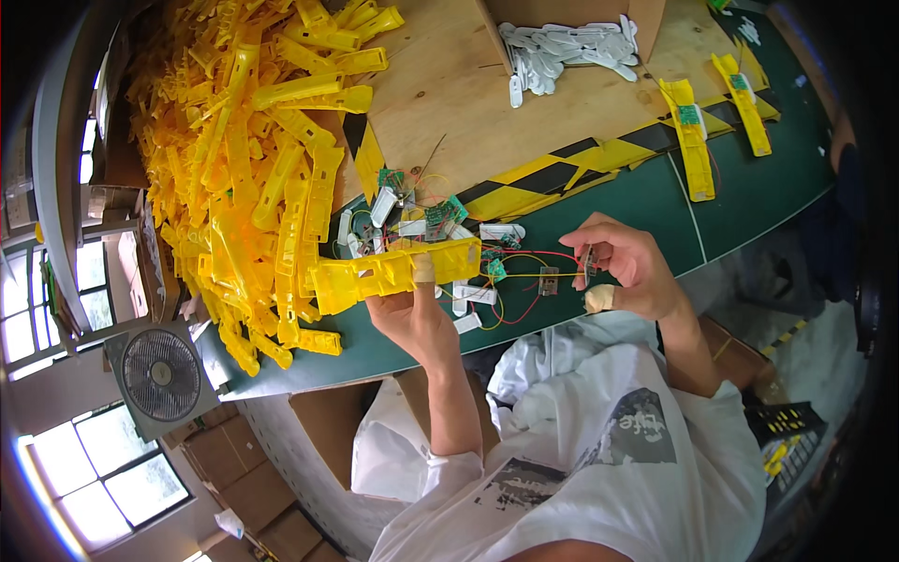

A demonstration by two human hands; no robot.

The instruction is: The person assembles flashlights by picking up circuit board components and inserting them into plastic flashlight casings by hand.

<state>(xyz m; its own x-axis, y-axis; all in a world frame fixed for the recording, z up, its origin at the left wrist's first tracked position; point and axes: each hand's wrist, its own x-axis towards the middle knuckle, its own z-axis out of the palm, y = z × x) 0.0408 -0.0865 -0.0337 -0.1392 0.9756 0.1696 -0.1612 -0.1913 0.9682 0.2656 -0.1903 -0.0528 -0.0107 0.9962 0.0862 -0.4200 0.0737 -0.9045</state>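
My left hand (412, 323) grips a long yellow plastic shell (361, 279) from below, its open inner side facing up. A tan wrap covers one fingertip on that hand. With bent fingers, my right hand (641, 267) pinches a small clear-and-metal piece (587, 261) on thin red and yellow wires. The wires run left toward a small green circuit board (496, 269) beside the shell's right end. A similar small piece (549, 281) hangs on wires between my hands. Behind the shell lies a tangle of white plastic parts (412, 228), wires and green boards (445, 214).
A large heap of yellow shells (234, 169) covers the left of the table. At the back, a cardboard box (646, 28) holds white parts (562, 51). Two yellow shells with boards (693, 150) lie at right. Striped tape (552, 173) edges the wooden board. A fan (161, 373) stands lower left.
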